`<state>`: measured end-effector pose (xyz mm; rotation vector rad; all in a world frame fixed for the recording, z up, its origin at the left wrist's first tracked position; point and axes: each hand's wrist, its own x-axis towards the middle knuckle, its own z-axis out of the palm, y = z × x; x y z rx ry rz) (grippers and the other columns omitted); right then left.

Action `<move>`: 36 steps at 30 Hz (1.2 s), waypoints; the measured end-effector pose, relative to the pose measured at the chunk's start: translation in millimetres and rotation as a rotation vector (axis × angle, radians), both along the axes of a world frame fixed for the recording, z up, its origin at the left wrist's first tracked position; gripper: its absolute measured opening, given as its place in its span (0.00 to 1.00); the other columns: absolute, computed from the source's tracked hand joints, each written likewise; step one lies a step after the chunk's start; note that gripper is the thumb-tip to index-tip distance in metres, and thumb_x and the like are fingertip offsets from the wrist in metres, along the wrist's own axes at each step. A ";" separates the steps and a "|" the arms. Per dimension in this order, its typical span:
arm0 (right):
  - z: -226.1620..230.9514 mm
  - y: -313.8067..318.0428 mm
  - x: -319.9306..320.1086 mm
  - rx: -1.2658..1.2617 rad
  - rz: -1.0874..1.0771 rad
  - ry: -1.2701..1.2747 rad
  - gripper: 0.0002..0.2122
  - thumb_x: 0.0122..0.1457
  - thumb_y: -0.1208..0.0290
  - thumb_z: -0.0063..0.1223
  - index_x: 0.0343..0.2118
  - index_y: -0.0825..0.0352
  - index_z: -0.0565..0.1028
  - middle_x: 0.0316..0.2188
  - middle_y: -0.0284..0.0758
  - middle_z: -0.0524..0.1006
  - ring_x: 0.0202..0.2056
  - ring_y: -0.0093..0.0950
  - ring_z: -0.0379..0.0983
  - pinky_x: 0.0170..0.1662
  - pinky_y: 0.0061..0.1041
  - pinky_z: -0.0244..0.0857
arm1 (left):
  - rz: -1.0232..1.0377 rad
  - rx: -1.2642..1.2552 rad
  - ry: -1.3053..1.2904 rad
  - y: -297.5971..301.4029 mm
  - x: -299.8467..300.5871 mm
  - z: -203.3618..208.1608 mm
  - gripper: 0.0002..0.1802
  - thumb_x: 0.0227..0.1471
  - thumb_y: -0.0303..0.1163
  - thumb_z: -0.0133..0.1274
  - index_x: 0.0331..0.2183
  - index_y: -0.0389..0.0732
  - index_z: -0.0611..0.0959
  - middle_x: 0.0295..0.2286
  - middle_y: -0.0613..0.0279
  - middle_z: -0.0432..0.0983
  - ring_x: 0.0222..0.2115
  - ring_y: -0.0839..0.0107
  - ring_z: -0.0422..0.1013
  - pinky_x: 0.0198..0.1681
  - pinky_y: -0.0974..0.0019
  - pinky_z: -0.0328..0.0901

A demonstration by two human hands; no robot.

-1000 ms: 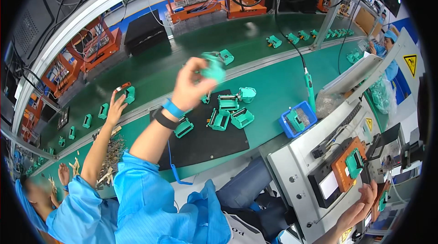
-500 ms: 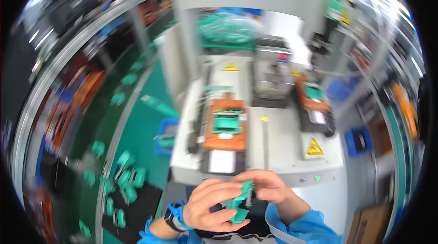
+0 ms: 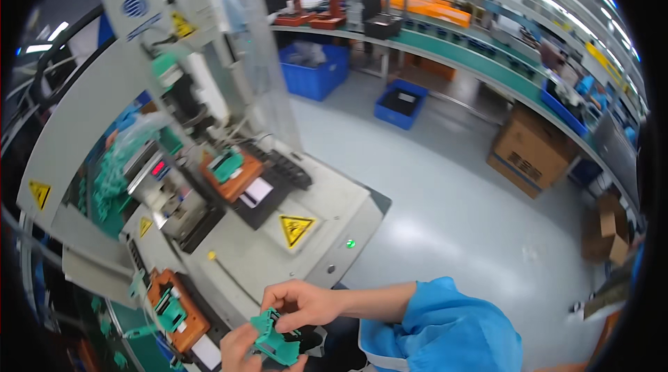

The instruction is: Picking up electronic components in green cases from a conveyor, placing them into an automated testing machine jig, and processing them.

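Observation:
A green plastic housing (image 3: 280, 348) with dark fittings along its inner side is held low in front of me. My left hand (image 3: 240, 348) grips it from the left, fingers closed on its edge. At the upper right edge, my right hand (image 3: 306, 304) pinches the same part between thumb and fingers. Left of my hands lies an orange-brown fixture (image 3: 189, 336) with another green part (image 3: 169, 311) seated in it. Farther back on the machine, a second orange-brown fixture (image 3: 243, 178) carries a green part (image 3: 225, 166).
The machine's pale worktop (image 3: 278, 271) ends at a corner on the right. A metal unit with a red display (image 3: 161, 187) stands between the fixtures. Across the floor are blue bins (image 3: 314, 76), a cardboard box (image 3: 532, 146) and a long green bench (image 3: 445, 55).
My view has swung right, so the machine now lies at the left and the floor and far bench show. Both hands still hold the green housing.

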<state>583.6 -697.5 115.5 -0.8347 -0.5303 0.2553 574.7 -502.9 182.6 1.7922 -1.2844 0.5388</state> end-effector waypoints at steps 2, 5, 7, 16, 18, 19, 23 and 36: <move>0.4 -23.8 -2.2 -0.026 -0.118 0.054 0.11 0.53 0.79 0.59 0.38 0.71 0.69 0.34 0.33 0.74 0.35 0.18 0.70 0.36 0.19 0.65 | 0.048 0.040 0.005 -7.3 2.5 0.8 0.48 0.33 0.37 0.70 0.57 0.47 0.66 0.51 0.47 0.65 0.47 0.46 0.66 0.48 0.47 0.63; -1.3 -69.3 2.1 -0.041 -0.439 0.022 0.09 0.54 0.78 0.59 0.36 0.68 0.70 0.30 0.29 0.75 0.32 0.16 0.71 0.34 0.19 0.66 | 0.048 0.088 0.109 -12.0 15.9 -2.8 0.41 0.38 0.39 0.65 0.53 0.39 0.67 0.50 0.44 0.65 0.49 0.46 0.64 0.53 0.47 0.59; -1.7 -96.6 0.8 -0.037 -0.569 0.017 0.08 0.56 0.75 0.58 0.35 0.67 0.71 0.31 0.28 0.75 0.32 0.15 0.70 0.34 0.18 0.65 | 0.116 0.084 0.274 -22.6 21.3 -9.7 0.34 0.42 0.31 0.61 0.51 0.33 0.67 0.48 0.46 0.67 0.49 0.52 0.63 0.54 0.52 0.56; -3.0 -147.6 -28.6 -0.178 -0.823 -0.012 0.06 0.61 0.73 0.52 0.38 0.68 0.72 0.32 0.27 0.75 0.34 0.14 0.70 0.40 0.18 0.65 | 0.328 -0.005 0.406 -68.2 69.1 -38.8 0.34 0.45 0.38 0.63 0.52 0.40 0.70 0.43 0.56 0.71 0.43 0.63 0.68 0.44 0.62 0.61; -7.2 -154.3 -32.0 -0.205 -0.842 -0.036 0.06 0.61 0.73 0.52 0.38 0.68 0.72 0.32 0.27 0.75 0.35 0.14 0.70 0.40 0.18 0.65 | 0.392 0.034 0.383 -79.3 79.3 -29.4 0.26 0.51 0.38 0.57 0.50 0.37 0.72 0.42 0.58 0.71 0.43 0.67 0.66 0.46 0.65 0.59; -6.8 -156.1 -33.6 -0.197 -0.846 -0.020 0.06 0.61 0.73 0.51 0.38 0.68 0.72 0.32 0.27 0.75 0.35 0.14 0.70 0.40 0.18 0.65 | 0.423 0.053 0.373 -87.6 84.9 -23.8 0.23 0.54 0.38 0.54 0.48 0.36 0.74 0.41 0.59 0.71 0.44 0.69 0.65 0.46 0.67 0.58; -8.9 -163.7 -41.9 -0.178 -0.870 -0.005 0.06 0.62 0.74 0.49 0.39 0.69 0.71 0.34 0.29 0.75 0.36 0.15 0.70 0.40 0.19 0.66 | 0.460 -0.025 0.436 -125.6 130.5 -23.0 0.17 0.58 0.38 0.50 0.44 0.35 0.75 0.37 0.57 0.72 0.39 0.67 0.66 0.43 0.65 0.59; -1.2 -166.1 -51.5 -0.233 -0.929 0.010 0.05 0.61 0.76 0.48 0.39 0.69 0.70 0.33 0.29 0.75 0.35 0.14 0.69 0.40 0.19 0.65 | 0.233 -0.089 0.435 -131.6 170.6 -50.8 0.16 0.58 0.31 0.49 0.25 0.39 0.61 0.22 0.69 0.49 0.23 0.77 0.48 0.25 0.70 0.51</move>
